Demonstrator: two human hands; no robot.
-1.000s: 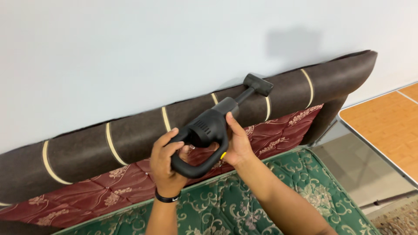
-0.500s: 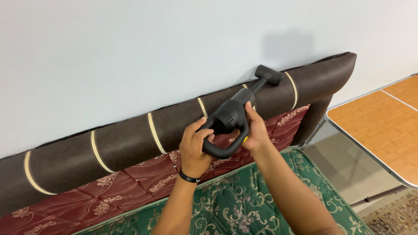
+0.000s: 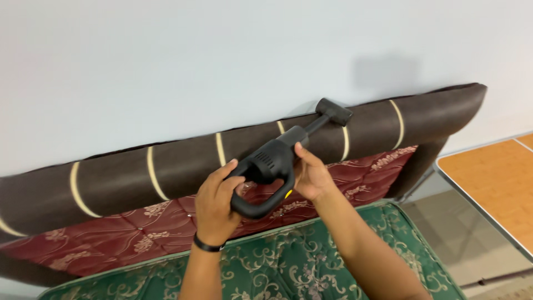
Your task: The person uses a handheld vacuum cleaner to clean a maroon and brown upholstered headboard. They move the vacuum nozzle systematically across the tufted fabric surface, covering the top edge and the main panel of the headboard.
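A black handheld vacuum cleaner point(image 3: 276, 159) points up and to the right, its flat nozzle point(image 3: 333, 111) resting on the top of a dark brown padded headboard point(image 3: 166, 166) with cream stripes. My left hand point(image 3: 216, 203), with a black band at the wrist, grips the looped handle at the vacuum's lower end. My right hand point(image 3: 312, 175) holds the vacuum's body from the right side. Both arms reach up from the bottom of the view.
A plain white wall point(image 3: 166, 66) stands behind the headboard. Below it run a dark red floral panel point(image 3: 122, 239) and a green patterned mattress point(image 3: 288, 266). An orange-topped table with a metal edge point(image 3: 488, 183) stands at the right, beside the bed.
The vacuum and both hands have slid along the headboard toward its right end, while the view has shifted. Both hands keep their hold.
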